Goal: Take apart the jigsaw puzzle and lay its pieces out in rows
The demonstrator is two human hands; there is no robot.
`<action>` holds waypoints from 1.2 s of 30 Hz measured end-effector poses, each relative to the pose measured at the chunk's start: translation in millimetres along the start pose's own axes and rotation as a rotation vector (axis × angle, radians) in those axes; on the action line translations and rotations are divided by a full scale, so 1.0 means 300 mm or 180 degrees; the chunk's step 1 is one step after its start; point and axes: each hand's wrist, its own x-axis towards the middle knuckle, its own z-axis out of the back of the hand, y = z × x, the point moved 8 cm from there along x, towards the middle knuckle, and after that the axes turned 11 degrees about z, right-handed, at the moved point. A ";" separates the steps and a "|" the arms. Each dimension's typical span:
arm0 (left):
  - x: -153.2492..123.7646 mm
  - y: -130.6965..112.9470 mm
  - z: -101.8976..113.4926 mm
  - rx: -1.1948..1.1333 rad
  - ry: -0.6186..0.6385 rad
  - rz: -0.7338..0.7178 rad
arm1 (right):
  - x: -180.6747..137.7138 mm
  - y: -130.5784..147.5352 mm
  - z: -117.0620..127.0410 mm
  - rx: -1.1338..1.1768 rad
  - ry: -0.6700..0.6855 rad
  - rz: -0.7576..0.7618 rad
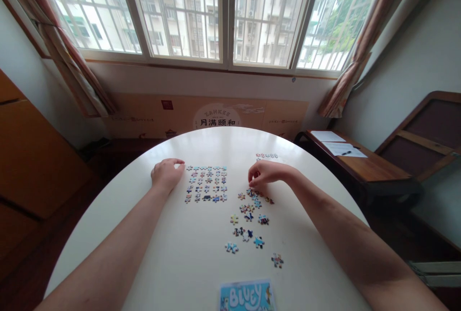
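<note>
My left hand [167,175] lies on the white round table with its fingers stretched out, their tips beside the upper left corner of a grid of jigsaw puzzle pieces [207,181]. The grid is set out in separate rows. To the right, my right hand [268,171] bends down over a loose heap of puzzle pieces [254,193], its fingers curled and their tips close together at the heap's top edge. Whether a piece is between those tips is hidden. Beyond this hand runs a short row of puzzle pieces [266,155], partly covered by it.
Scattered puzzle pieces [248,216] trail toward me, with one lone piece [277,260] nearest. A blue "Bluey" picture card or box [247,296] lies at the front of the table [180,263]. Papers and a pen [346,153] rest on a wooden side table [378,164] at right.
</note>
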 end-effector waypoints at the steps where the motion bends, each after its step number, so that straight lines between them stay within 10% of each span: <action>1: 0.000 0.000 0.000 0.0005 -0.0007 -0.0002 | 0.001 0.001 -0.003 -0.0010 0.0020 -0.0003; 36: -0.003 -0.008 0.001 0.0115 -0.0033 -0.0045 | -0.185 -0.018 0.042 -0.0204 -0.1083 -0.0259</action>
